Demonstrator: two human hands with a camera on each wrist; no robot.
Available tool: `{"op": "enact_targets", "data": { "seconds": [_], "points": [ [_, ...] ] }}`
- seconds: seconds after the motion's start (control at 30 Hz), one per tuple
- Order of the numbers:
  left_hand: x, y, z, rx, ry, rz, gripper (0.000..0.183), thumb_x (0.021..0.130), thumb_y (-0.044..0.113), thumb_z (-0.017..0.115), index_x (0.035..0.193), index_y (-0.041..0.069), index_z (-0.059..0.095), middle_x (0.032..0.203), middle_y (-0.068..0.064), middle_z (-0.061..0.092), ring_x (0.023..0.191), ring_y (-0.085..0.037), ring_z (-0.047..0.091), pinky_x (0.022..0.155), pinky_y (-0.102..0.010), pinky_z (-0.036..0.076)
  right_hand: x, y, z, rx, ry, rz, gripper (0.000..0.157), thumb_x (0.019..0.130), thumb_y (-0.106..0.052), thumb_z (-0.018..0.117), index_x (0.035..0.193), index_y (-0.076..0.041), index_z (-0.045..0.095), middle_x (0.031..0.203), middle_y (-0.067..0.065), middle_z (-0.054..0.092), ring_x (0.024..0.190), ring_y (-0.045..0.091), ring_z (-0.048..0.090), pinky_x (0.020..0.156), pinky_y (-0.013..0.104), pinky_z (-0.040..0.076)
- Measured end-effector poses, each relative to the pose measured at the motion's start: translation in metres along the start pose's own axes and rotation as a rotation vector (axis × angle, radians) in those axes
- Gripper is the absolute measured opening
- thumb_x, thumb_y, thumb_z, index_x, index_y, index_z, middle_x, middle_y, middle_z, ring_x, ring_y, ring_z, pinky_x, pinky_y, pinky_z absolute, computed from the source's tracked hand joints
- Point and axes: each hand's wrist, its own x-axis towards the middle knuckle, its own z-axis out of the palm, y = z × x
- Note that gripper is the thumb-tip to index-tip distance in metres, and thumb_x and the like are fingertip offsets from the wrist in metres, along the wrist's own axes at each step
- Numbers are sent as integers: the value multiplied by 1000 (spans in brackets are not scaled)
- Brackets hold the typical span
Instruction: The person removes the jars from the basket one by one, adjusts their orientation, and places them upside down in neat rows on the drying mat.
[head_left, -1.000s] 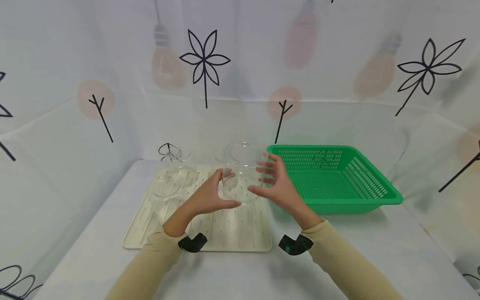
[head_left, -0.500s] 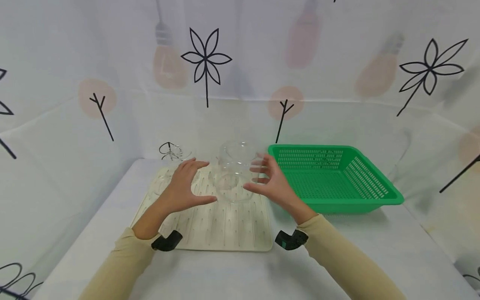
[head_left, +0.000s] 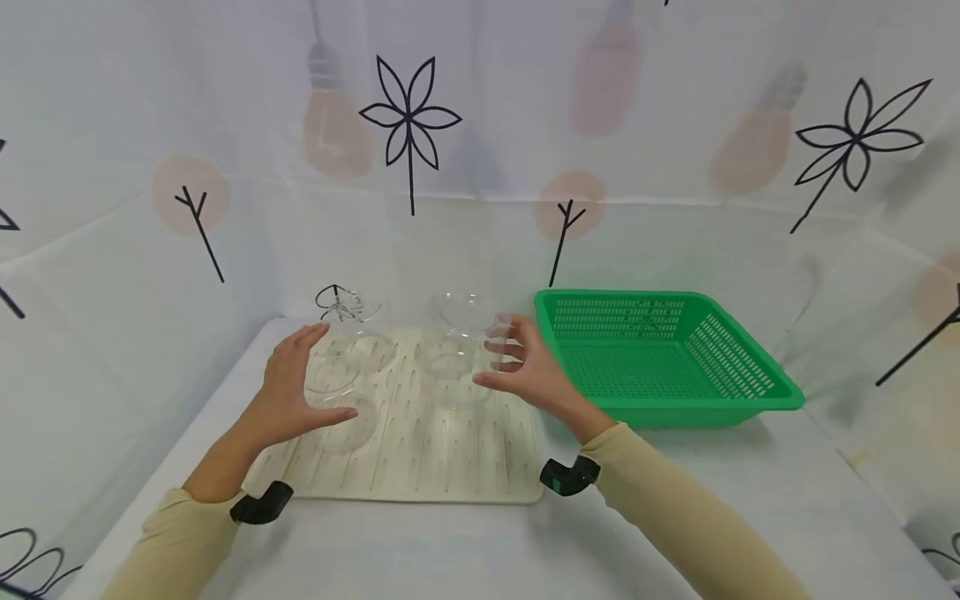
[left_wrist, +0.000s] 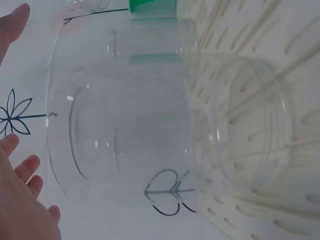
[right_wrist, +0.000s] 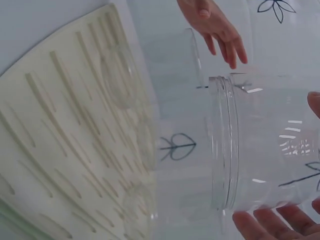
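Observation:
My right hand (head_left: 534, 373) grips a clear jar (head_left: 461, 354) from its right side. In the right wrist view, the fingers and thumb lie around this jar (right_wrist: 270, 145), whose threaded neck faces the cream ridged mat (right_wrist: 55, 125). At the left, my left hand (head_left: 279, 396) holds nothing, its thumb and fingers spread apart. Beside that hand, another clear jar (head_left: 333, 383) stands on the mat (head_left: 450, 471). The left wrist view shows a clear jar (left_wrist: 135, 115) close to the left fingers; whether they touch is unclear.
More clear jars (head_left: 367, 333) stand toward the back left of the mat, their outlines faint. A green perforated basket (head_left: 675, 404) sits to the right of the mat. Patterned white cloth (head_left: 480, 250) hangs behind the table.
My left hand has let go of the jar that both hands held and moved left, toward the other jars. My right hand and its jar have shifted slightly left and lower.

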Motion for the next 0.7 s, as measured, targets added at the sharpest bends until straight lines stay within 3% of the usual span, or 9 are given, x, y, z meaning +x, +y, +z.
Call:
{"op": "enact_targets", "data": {
  "seconds": [0.17, 0.43, 0.7],
  "points": [
    [-17, -19, -4, -15, -14, -49, 121, 58, 33, 87, 149, 10, 11, 147, -19, 16, 131, -41, 15, 94, -67, 16, 2, 10, 6, -37, 7, 17, 84, 75, -6, 76, 140, -4, 24, 131, 22, 40, 122, 32, 46, 96, 47, 41],
    [-43, -43, -7, 41, -27, -121, 129, 53, 35, 89, 147, 2, 6, 148, -24, 9, 131, -47, 13, 93, -71, 14, 4, 25, 17, -41, 9, 90, 84, 73, -9, 79, 137, -5, 25, 129, 17, 39, 123, 31, 44, 96, 45, 42],
    [-64, -66, -18, 148, -139, -186, 125, 51, 40, 88, 143, -5, 17, 140, -32, 19, 123, -52, 22, 89, -69, 22, 3, 44, 29, -75, 16, 214, 89, 70, -21, 83, 137, -12, 25, 131, 14, 37, 120, 36, 45, 92, 43, 45]
  ]
}}
